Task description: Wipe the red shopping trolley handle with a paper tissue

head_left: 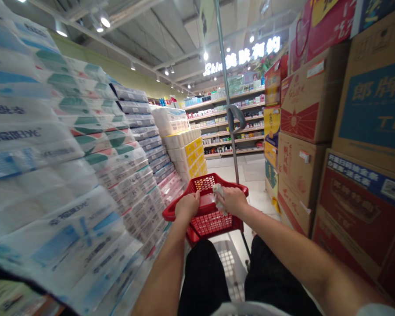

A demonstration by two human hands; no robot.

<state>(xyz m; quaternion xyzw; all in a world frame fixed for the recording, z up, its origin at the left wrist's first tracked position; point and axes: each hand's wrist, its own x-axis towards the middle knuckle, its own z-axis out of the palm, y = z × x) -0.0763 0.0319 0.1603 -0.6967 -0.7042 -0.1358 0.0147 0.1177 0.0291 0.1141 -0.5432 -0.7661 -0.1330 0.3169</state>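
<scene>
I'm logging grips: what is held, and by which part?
Left hand: the red cart, by its near edge. Right hand: a crumpled whitish wad; exact hold hidden.

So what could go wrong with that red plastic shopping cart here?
The red plastic shopping cart might bump the tall stacks of plastic-wrapped packs close on its left and knock some down. Swerving right, it could hit the stacked brown-and-red cardboard boxes. The crumpled whitish wad in the person's right hand might slip out.

packs [118,145] wall the left, cartons [303,101] the right — floor [253,172] lies open ahead of the red cart [171,212], past a pole [233,151].
</scene>
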